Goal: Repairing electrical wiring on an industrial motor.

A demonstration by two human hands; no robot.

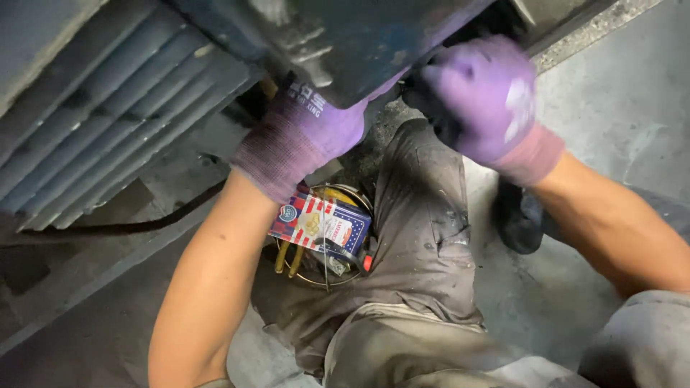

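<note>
Under the housing [345, 43], left hand [302, 136] is reaching in, grip hidden; right hand [481, 93], at 1 o'clock, is fisting on something dark. Slip risk: knuckles striking the edge.

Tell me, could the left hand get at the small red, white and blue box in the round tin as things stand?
Probably yes. The left hand is pressed up under the dark machine housing, but the small red, white and blue box lies uncovered just below its wrist, with nothing between.

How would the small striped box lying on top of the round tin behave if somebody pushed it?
The striped box looks like thin card, so it is probably light and would slide easily. It lies tilted across the tools in the round tin, not on a flat base, so a push may tip it off. It would likely dent if squeezed.
</note>
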